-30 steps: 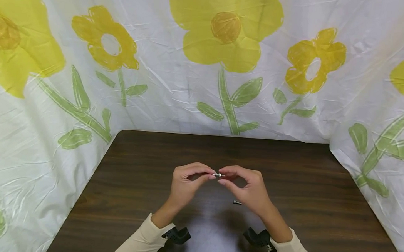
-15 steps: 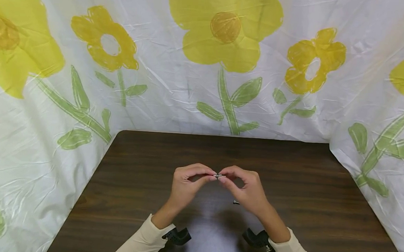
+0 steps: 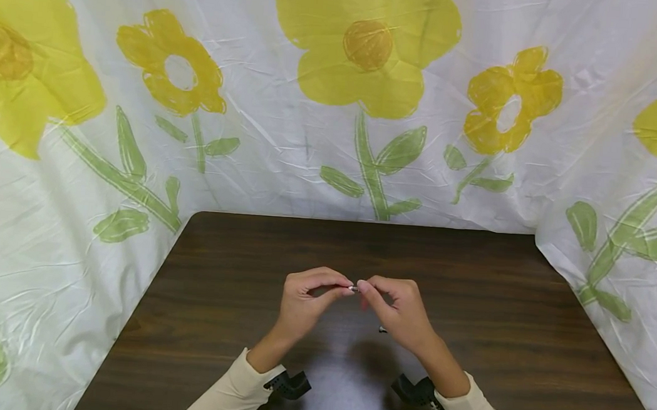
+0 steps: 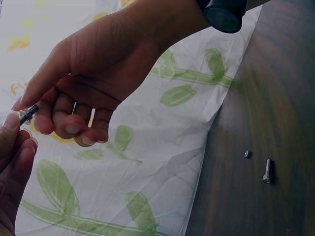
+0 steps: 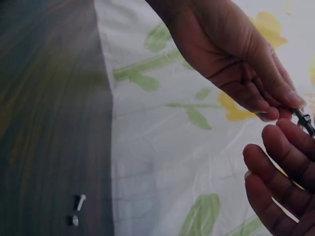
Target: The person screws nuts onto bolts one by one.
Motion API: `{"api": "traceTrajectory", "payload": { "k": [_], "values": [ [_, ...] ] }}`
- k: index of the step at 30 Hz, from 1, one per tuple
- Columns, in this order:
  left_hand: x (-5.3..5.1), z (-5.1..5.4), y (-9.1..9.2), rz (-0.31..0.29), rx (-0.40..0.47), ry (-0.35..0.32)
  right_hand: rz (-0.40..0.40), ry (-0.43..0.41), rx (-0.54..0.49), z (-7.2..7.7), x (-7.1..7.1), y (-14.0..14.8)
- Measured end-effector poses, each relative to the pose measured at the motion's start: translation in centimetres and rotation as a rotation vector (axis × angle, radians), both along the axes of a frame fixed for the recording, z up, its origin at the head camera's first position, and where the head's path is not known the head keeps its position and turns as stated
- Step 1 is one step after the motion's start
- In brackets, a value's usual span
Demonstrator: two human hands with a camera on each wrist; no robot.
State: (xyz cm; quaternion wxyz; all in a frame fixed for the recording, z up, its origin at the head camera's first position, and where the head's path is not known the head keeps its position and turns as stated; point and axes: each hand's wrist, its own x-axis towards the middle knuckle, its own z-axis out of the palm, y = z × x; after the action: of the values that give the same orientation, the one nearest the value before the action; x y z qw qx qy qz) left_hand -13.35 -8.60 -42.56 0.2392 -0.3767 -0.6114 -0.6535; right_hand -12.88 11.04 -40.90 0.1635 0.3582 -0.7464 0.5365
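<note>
In the head view my left hand [image 3: 307,301] pinches a small metal bolt [image 3: 353,289] by its head end between thumb and index finger. My right hand [image 3: 403,310] meets it from the right, thumb and index at the nut [image 5: 307,118] on the bolt's shank. Those fingertips cover most of the nut from above. In the left wrist view the threaded end sticks out past the nut, by the right fingertips. A second bolt [image 4: 267,173] lies on the table, with a loose nut [image 4: 247,154] close by.
A dark wood-grain table [image 3: 235,249] lies under both hands. Around its back and sides hangs a white cloth [image 3: 251,175] printed with yellow flowers. Each wrist carries a black camera, the left camera [image 3: 289,384] and the right camera [image 3: 412,389].
My right fingers have closed in from a small gap to the nut, and the thumb has rolled forward over it. My left hand has barely moved. The right hand now hides more of the loose bolt.
</note>
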Motion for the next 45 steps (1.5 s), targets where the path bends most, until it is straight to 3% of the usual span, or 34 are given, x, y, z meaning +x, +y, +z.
{"api": "traceTrajectory", "payload": {
  "k": [6, 14, 21, 32, 38, 45],
  "values": [
    [-0.06, 0.02, -0.19, 0.022, 0.004, -0.002, 0.019, -0.03, 0.004, -0.27, -0.17, 0.38],
    [-0.13, 0.0, -0.28, 0.021, 0.007, -0.016, 0.044, 0.074, -0.012, -0.27, -0.49, 0.63],
    [-0.07, 0.05, -0.24, 0.011, 0.008, -0.025, 0.041, 0.102, -0.035, 0.01, -0.52, 0.54],
    [-0.01, 0.19, -0.18, 0.005, 0.005, -0.025, 0.027, 0.027, 0.003, -0.16, -0.37, 0.71],
    [0.0, 0.07, -0.15, 0.031, -0.016, -0.027, 0.03, 0.009, 0.009, -0.16, -0.37, 0.66],
    [0.04, 0.16, -0.15, 0.049, -0.016, -0.03, 0.05, 0.06, -0.023, -0.05, -0.46, 0.71]
  ]
}}
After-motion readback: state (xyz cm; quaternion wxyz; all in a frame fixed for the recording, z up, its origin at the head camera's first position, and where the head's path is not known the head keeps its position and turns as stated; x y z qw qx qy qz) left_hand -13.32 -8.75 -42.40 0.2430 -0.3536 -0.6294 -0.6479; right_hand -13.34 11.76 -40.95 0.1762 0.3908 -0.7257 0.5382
